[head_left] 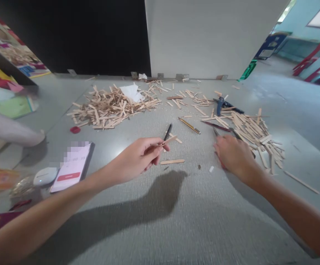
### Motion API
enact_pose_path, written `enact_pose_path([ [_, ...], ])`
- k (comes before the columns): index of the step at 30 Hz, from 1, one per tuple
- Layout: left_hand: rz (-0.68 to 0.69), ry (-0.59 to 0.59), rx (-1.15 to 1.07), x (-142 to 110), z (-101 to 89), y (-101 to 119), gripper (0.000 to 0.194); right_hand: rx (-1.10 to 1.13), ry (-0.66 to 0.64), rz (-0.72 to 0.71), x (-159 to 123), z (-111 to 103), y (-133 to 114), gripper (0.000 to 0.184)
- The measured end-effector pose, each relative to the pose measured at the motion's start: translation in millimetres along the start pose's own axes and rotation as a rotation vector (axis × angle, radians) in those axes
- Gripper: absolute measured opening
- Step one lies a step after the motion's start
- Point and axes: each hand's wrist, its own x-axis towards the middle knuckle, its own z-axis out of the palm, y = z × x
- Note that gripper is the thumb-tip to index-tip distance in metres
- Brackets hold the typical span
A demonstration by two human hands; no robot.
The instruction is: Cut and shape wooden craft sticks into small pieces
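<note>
My left hand (146, 152) is closed in a pinch around a short flat wooden craft stick (171, 140), whose free end points right. Below it another craft stick (172, 161) lies flat on the grey table. A black pen (168, 131) is just beyond the left fingers, with a yellow pen (189, 125) to its right. My right hand (233, 154) is curled down over a pointed tool with a red handle (222, 164). The tool's dark metal tip shows past the fingers; the palm hides most of it, so its exact kind is unclear.
A large heap of craft sticks (107, 110) lies at the back left, under white tissue (132, 92). More sticks (250, 129) and a blue-handled tool (220, 105) are at right. A phone (73, 165) and white case (45, 176) lie left. Another person's arm (10, 127) reaches in.
</note>
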Motion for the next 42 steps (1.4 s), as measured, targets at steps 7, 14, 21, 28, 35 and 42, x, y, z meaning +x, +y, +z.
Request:
enact_pose_path([
  [7, -0.129, 0.018, -0.085, 23.4, 22.7, -28.1, 0.005, 0.058, -0.031, -0.063, 62.0, -4.7, -51.6, 0.031],
  [14, -0.116, 0.089, -0.206, 36.8, 33.8, -52.6, 0.026, 0.242, -0.004, -0.107, 82.9, 26.4, -49.5, 0.025],
  [21, -0.02, 0.188, -0.256, 43.5, 37.1, -67.8, 0.025, 0.626, 0.173, -0.201, 15.2, 36.8, -51.8, 0.036],
  [28, 0.076, 0.26, -0.106, 43.0, 40.7, -76.0, 0.03, 0.946, 0.285, -0.346, -19.1, 53.3, -65.7, 0.04],
  [35, 0.112, 0.331, -0.041, 40.7, 43.7, -78.5, 0.034, 0.884, 0.439, -0.444, -24.2, 60.2, -63.3, 0.037],
  [42, 0.107, 0.352, -0.004, 36.7, 45.1, -76.1, 0.035, 0.877, 0.378, -0.49, -24.7, 60.8, -64.6, 0.041],
])
